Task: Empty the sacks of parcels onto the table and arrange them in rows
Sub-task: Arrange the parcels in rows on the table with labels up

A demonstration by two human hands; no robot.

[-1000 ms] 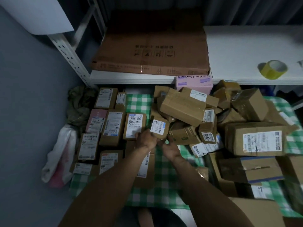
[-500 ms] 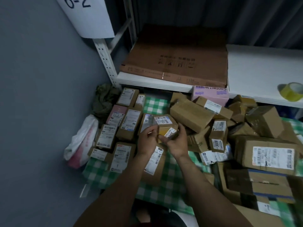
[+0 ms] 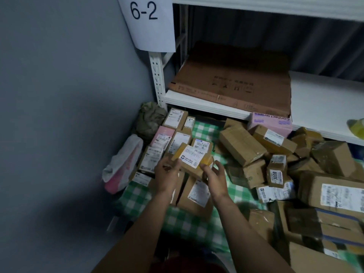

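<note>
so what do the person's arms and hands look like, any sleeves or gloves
Both are bare: the left hand and right hand wear no gloves, and no ring shows in this dim light. The left forearm and right forearm are uncovered down to the frame's bottom edge, with no sleeve, watch or wristband in view.

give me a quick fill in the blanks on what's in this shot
The white paper sign at the top reads ____.
The left hand and the right hand together hold a small brown cardboard parcel bearing a white ____.
The checked cloth is white and ____.
The pink box has print reading Contact ____.
Missing: 6-2; label; green; lenses
</note>
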